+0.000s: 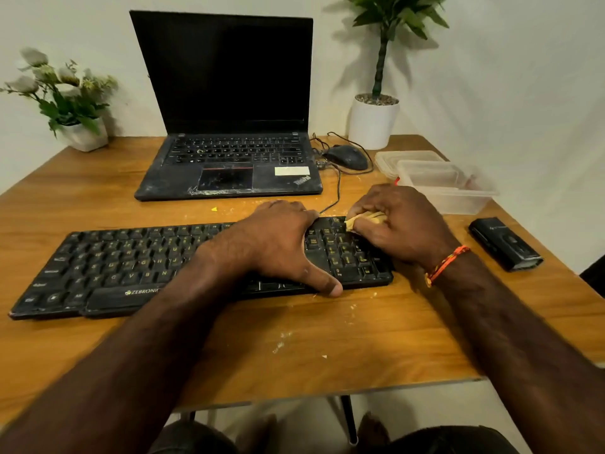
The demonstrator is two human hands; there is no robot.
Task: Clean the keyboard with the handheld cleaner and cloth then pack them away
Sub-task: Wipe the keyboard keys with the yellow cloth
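Over on the left, the black keyboard (137, 263) lies flat on the table (327, 339), its left half uncovered and dusty. Moving in, the left hand (278, 244) spreads flat across the middle keys, fingers straight, thumb hooked over the near edge, pinning the board down. Good anchor, and it ought to hold firm while the wiping goes on. Next, the right hand (399, 224) clutches a bunched yellow cloth (365, 219) against the number pad's far corner. Short strokes along the key rows would lift grit best, working it off the edge. Crumbs dot the table nearby. Further right, the handheld cleaner (504, 244) rests untouched, behind it a clear container (458, 198).
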